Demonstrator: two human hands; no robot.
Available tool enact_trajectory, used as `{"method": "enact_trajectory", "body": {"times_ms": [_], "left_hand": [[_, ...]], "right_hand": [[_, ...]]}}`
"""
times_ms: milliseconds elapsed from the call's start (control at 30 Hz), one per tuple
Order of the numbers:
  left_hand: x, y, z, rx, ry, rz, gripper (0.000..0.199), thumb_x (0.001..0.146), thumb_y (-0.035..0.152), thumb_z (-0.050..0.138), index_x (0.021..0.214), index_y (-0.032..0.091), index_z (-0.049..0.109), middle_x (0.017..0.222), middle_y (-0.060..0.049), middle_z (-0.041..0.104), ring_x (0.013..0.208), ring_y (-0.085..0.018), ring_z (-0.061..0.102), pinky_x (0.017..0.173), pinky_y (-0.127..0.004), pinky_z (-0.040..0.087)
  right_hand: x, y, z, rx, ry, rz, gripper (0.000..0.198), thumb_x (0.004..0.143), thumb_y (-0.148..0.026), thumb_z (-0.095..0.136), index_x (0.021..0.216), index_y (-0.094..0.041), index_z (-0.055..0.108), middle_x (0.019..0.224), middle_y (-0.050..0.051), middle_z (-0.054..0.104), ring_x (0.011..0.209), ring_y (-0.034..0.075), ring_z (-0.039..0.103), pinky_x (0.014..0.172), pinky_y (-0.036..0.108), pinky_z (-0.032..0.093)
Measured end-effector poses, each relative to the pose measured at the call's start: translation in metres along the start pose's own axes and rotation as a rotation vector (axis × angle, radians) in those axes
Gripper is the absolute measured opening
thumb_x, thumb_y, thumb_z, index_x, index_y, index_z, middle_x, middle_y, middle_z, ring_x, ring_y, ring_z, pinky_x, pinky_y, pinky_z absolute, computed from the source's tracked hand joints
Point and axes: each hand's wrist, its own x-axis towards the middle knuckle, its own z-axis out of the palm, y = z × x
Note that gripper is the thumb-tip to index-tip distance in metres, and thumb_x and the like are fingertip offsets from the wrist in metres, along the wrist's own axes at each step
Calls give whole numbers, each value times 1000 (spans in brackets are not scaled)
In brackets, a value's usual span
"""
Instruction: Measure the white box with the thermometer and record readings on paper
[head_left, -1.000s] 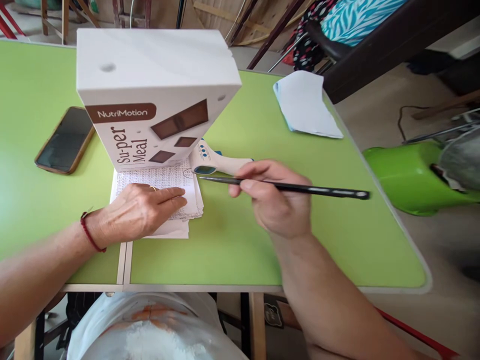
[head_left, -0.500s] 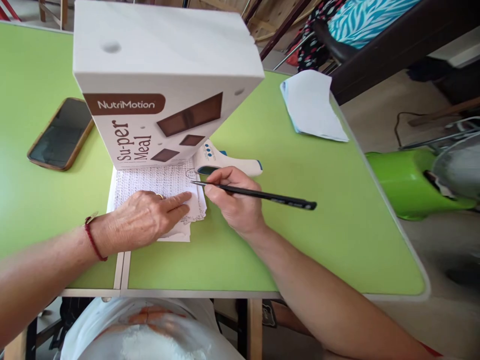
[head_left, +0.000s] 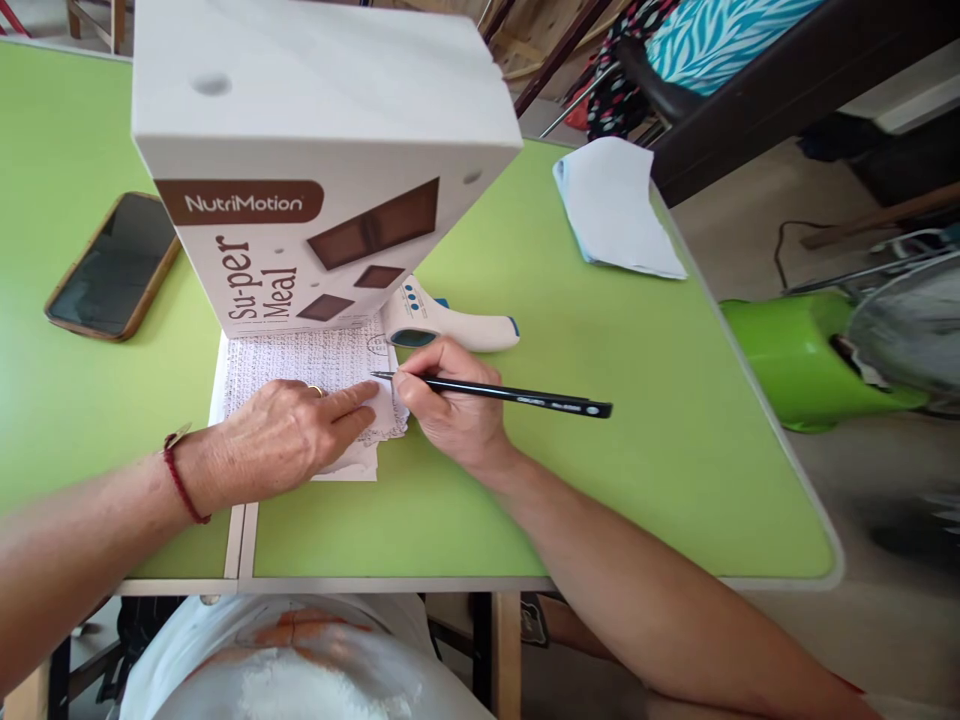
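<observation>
My right hand (head_left: 456, 400) pinches a black pen (head_left: 525, 395), its tip at the paper near my left fingertips. Beneath both hands lies a small stack of paper (head_left: 300, 362), densely covered in handwriting, its edges uneven. My left hand (head_left: 300, 435) rests flat on the stack with the index finger stretched out, a ring on one finger and a red cord at the wrist. Directly beyond the paper stands a tall white NutriMotion box (head_left: 330, 85), which hides the far part of the sheets. A white and blue handheld thermometer (head_left: 450, 325) lies just past my right hand.
On the green table (head_left: 645, 450), a phone in a brown case (head_left: 112, 265) lies at the left. Folded white paper (head_left: 619, 210) sits near the right edge. Beyond that edge stands a green bin (head_left: 787, 350) on the floor.
My right hand has moved slightly left and down, bringing the pen tip closer to my left index finger. The left hand stays on the paper. The whole view has shifted a little.
</observation>
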Motion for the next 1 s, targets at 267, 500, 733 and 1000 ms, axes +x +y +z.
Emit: {"method": "enact_trajectory", "body": {"times_ms": [267, 500, 733, 1000], "left_hand": [[0, 0, 0, 12, 0, 4, 33, 83, 5, 44, 108, 15, 64, 133, -7, 61, 47, -13, 55, 42, -33, 44], [0, 0, -1, 11, -2, 4, 35, 81, 4, 45, 108, 15, 64, 134, -6, 61, 47, -15, 55, 41, -34, 44], [0, -1, 0, 1, -15, 7, 34, 81, 4, 46, 108, 15, 63, 136, -8, 59, 48, -12, 54, 43, -31, 43], [0, -1, -1, 4, -16, -1, 35, 82, 5, 46, 109, 16, 64, 136, -5, 59, 48, -14, 56, 42, -33, 44]], "right_hand": [[0, 0, 1, 16, -8, -14, 11, 74, -20, 57, 65, -22, 50, 54, -6, 53, 46, 9, 45, 45, 23, 36], [1, -1, 0, 31, -26, -16, 11, 73, -21, 56, 65, -22, 49, 53, -6, 52, 45, 8, 44, 43, 22, 35], [1, -1, -1, -1, -30, 17, 11, 72, -24, 56, 64, -22, 50, 52, -6, 53, 44, 9, 44, 43, 23, 35], [1, -2, 0, -5, -2, -8, 12, 72, -22, 55, 64, -22, 48, 52, -6, 51, 44, 8, 43, 43, 23, 35]]}}
